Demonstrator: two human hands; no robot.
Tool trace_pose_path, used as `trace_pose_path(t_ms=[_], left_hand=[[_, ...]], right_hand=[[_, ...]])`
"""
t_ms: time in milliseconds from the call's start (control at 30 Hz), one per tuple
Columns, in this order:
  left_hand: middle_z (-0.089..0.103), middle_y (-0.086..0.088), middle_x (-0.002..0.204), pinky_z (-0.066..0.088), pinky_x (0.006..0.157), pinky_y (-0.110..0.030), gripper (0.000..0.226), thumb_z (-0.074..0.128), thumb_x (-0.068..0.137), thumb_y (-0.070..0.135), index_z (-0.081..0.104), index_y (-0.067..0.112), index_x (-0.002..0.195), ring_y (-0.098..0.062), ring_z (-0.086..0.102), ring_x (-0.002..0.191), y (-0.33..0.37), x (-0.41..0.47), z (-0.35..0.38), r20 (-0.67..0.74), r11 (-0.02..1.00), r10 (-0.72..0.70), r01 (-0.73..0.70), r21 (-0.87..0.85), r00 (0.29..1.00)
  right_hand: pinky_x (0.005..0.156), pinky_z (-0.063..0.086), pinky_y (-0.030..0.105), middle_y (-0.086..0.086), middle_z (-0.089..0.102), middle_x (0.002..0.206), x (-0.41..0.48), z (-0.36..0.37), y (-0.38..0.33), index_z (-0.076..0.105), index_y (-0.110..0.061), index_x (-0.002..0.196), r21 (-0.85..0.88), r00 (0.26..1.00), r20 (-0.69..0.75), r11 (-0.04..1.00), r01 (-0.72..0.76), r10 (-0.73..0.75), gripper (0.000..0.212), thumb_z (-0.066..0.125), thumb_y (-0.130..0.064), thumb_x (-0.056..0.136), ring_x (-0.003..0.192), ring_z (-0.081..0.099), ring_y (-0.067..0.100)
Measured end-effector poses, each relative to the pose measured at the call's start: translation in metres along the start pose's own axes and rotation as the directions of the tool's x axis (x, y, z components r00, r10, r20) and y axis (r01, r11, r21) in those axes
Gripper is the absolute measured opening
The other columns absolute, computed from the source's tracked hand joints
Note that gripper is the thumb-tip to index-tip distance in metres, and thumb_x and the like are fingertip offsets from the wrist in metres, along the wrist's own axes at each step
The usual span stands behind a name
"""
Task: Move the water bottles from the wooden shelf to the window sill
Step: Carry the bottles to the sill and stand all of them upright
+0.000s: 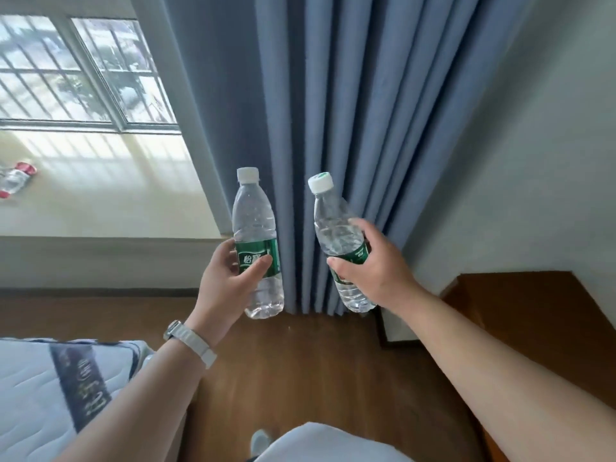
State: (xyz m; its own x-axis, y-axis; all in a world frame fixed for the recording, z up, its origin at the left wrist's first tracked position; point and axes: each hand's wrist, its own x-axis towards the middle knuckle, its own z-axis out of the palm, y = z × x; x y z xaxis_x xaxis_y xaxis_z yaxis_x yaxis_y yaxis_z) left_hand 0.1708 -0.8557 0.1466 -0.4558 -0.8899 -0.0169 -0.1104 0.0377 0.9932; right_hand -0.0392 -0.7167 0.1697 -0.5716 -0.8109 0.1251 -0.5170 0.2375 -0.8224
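Two bare hands, left hand (230, 278) and right hand (373, 265), each grasping one of two water bottles (255, 228) (336, 228).

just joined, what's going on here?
A person is carrying two water bottles, one in each hand, toward the window sill. The left hand grips the left bottle around its green label, held upright. The right hand holds the right bottle, tilted with its cap leaning left. Both are in the air in front of the blue curtain, neither set down yet. A red-labelled bottle already lies on the sill at far left.
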Motion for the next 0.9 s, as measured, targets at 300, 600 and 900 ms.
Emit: trace_pose_path(t_ms=[300, 600, 900], left_hand=[[0.075, 0.014, 0.097, 0.058, 0.063, -0.024, 0.042, 0.079, 0.083, 0.029, 0.06, 0.03, 0.12, -0.012, 0.074, 0.086, -0.019, 0.022, -0.12, -0.129, 1.0, -0.013, 0.011, -0.019, 0.992], [0.075, 0.012, 0.097, 0.059, 0.064, -0.03, 0.047, 0.081, 0.067, 0.049, 0.063, 0.044, 0.11, -0.015, 0.075, 0.084, -0.031, 0.049, -0.195, -0.322, 0.997, -0.076, 0.063, -0.05, 0.944], [0.073, 0.017, 0.098, 0.06, 0.067, -0.029, 0.048, 0.078, 0.068, 0.051, 0.059, 0.042, 0.111, -0.009, 0.073, 0.085, -0.035, 0.101, -0.21, -0.525, 0.992, -0.074, 0.115, 0.045, 0.848]], right_hand=[[0.069, 0.042, 0.003, -0.039, 0.061, 0.101, 0.051, 0.105, -0.077, 0.046, -0.058, 0.108, 0.04, 0.989, 0.097, 0.993, 0.107, -0.11, 0.052, 0.075, -0.053, 0.065, 0.089, 0.061, -0.013], [0.079, 0.058, 0.034, -0.023, 0.069, 0.097, 0.111, 0.182, -0.107, 0.055, -0.048, 0.108, 0.196, 0.96, 0.253, 0.978, 0.067, -0.117, 0.048, 0.077, -0.046, 0.066, 0.089, 0.067, 0.002], [0.077, 0.06, 0.037, -0.02, 0.071, 0.094, 0.213, 0.245, -0.114, 0.056, -0.052, 0.103, 0.322, 0.881, 0.436, 0.946, 0.037, -0.183, 0.046, 0.08, -0.044, 0.064, 0.086, 0.07, 0.005]])
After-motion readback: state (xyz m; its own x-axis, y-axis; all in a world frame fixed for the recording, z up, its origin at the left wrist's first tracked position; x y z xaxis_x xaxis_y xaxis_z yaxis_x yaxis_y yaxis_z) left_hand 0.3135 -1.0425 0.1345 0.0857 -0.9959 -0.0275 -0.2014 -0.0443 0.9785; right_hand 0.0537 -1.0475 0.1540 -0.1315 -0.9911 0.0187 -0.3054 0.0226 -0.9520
